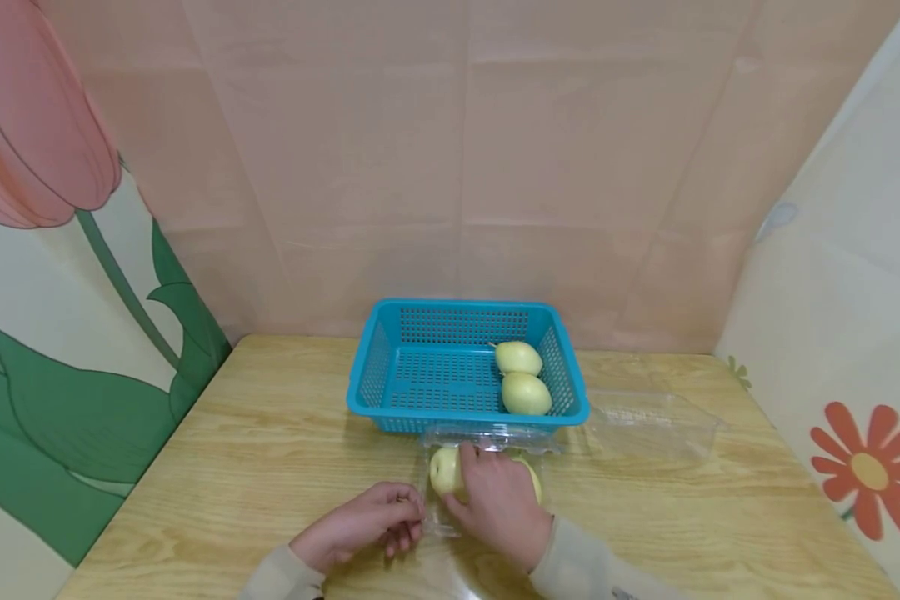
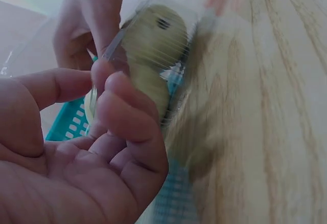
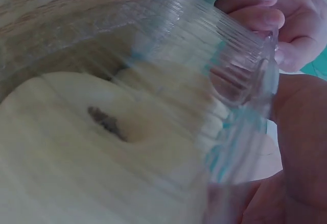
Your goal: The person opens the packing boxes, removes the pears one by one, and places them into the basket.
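A clear plastic clamshell box (image 1: pixel 442 527) lies in front of the basket with pale green pears in it. My left hand (image 1: pixel 378 521) pinches the box's near left edge between thumb and fingers; the left wrist view shows this pinch on the thin plastic (image 2: pixel 113 47). Reaching into the box from the right, my right hand (image 1: pixel 498 504) grips a pear (image 1: pixel 446 472), its thumb and fingers bent over the fruit. Another pear (image 1: pixel 531 481) shows past that hand, partly hidden. Through the ribbed plastic, the right wrist view shows a pear (image 3: pixel 61 147) close up.
Behind the box stands a blue plastic basket (image 1: pixel 450 414) with two pears (image 1: pixel 527 393) at its right side. A second clear plastic container (image 1: pixel 656 425) lies on the wooden table (image 1: pixel 270 442) to the right. A pinkish cloth wall (image 1: pixel 457 167) closes off the back.
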Demonstrator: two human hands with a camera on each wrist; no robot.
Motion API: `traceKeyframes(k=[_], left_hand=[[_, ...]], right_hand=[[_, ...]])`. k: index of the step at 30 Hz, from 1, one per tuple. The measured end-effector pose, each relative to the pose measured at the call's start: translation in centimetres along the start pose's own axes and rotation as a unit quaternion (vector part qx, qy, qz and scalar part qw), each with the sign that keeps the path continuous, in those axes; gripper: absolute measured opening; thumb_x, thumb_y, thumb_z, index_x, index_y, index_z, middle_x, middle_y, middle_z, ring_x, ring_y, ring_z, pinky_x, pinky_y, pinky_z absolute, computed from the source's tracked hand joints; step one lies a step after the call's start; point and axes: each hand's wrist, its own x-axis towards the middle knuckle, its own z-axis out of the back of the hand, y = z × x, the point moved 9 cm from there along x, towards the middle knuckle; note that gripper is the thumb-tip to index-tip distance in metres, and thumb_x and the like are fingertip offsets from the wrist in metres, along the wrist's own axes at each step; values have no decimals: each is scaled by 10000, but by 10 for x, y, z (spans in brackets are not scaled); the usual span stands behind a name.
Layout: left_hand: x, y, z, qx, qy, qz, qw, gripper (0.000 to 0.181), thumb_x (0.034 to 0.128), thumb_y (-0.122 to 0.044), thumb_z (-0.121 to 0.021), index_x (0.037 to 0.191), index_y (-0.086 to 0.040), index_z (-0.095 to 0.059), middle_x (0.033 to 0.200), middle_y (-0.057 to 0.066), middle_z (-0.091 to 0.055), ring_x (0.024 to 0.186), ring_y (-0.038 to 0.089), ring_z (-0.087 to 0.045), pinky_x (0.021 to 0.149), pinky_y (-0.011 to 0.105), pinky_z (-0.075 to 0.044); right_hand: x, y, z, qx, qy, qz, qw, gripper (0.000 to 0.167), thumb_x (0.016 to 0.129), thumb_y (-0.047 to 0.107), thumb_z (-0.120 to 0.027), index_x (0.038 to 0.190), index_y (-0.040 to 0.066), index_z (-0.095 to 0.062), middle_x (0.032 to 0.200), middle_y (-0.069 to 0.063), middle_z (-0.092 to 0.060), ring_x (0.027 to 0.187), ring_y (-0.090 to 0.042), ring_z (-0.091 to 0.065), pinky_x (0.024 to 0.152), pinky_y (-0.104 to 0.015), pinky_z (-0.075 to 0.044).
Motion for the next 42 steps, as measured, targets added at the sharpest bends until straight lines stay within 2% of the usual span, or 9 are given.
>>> traceKeyframes(k=[5, 11, 26, 42], left_hand=[[1, -4, 6, 149, -318, 46, 9994, 232, 990, -193, -554, 977, 37, -588, 787, 19, -586, 631, 111, -507, 511, 201, -424], [5, -7, 13, 76, -564, 26, 9984, 264, 997, -238, -581, 997, 26, -581, 790, 24, -598, 631, 115, -536, 510, 209, -421], [9, -4, 16, -43, -646, 97, 9979, 270, 959, -222, -643, 988, 43, -600, 798, 37, -627, 648, 120, -568, 527, 212, -432], [9, -3, 16, -93, -621, 145, 9979, 211, 960, -209, -639, 991, -3, -601, 776, 26, -627, 659, 116, -557, 528, 212, -434]], right_hand=[[1, -3, -3, 178, 166, -12, 9997, 516, 714, 459, -835, 886, 93, -516, 593, 33, -459, 466, -113, -429, 374, -250, -313], [2, -3, -1, 308, 106, 64, 9994, 503, 687, 417, -850, 898, 105, -518, 603, 42, -482, 470, -112, -442, 375, -254, -314], [4, -3, -10, 373, 469, 4, 9982, 531, 682, 411, -857, 962, 99, -531, 639, 22, -506, 508, -123, -462, 406, -256, -333], [6, -3, -13, 257, 386, 5, 9989, 545, 641, 427, -870, 932, 107, -539, 640, 16, -519, 513, -136, -485, 407, -270, -342]])
